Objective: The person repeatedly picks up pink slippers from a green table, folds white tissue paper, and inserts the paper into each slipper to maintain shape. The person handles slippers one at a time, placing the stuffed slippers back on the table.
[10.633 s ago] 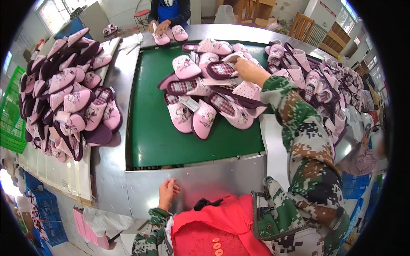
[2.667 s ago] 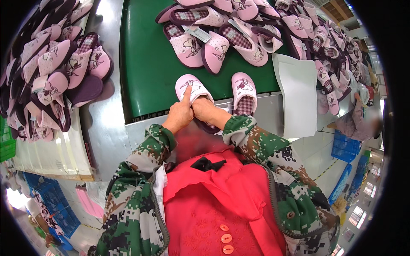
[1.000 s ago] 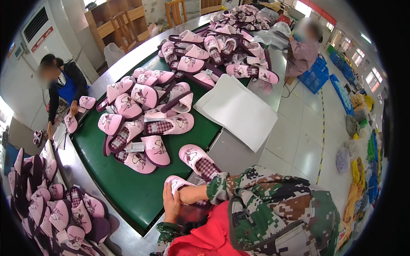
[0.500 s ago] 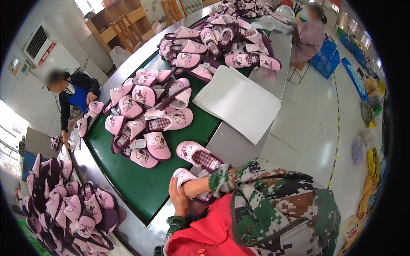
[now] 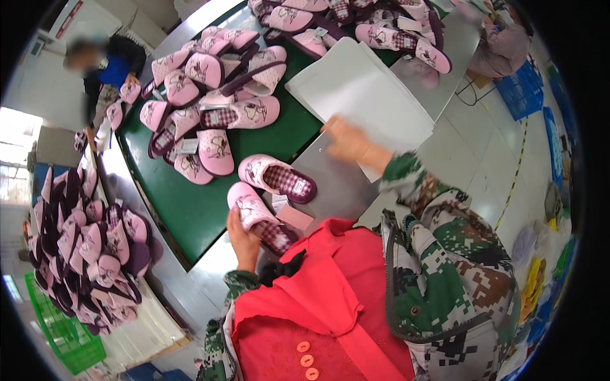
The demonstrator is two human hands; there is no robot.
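Observation:
My left hand (image 5: 243,236) is closed around the side of a pink slipper (image 5: 249,203) with a dark purple sole and checked lining. Its mate, another pink slipper (image 5: 278,178), lies just beyond on the table. A small pink card (image 5: 294,217) and a white tag (image 5: 279,202) are beside the held slipper. My right hand (image 5: 348,141) is smeared by motion over the bare metal strip, at the near left edge of a stack of white paper sheets (image 5: 365,86). Whether its fingers touch the paper I cannot tell.
Pink slippers (image 5: 216,145) are heaped on the green table mat (image 5: 197,216), with more at the far end. At left, a slipper pile (image 5: 89,247) stands by a green crate (image 5: 67,336). A co-worker (image 5: 114,70) handles slippers across the table; another person (image 5: 502,47) sits at far right.
My right hand has left the slipper and moved up and right to the paper stack. My left hand keeps hold of the slipper. The view has tilted downward.

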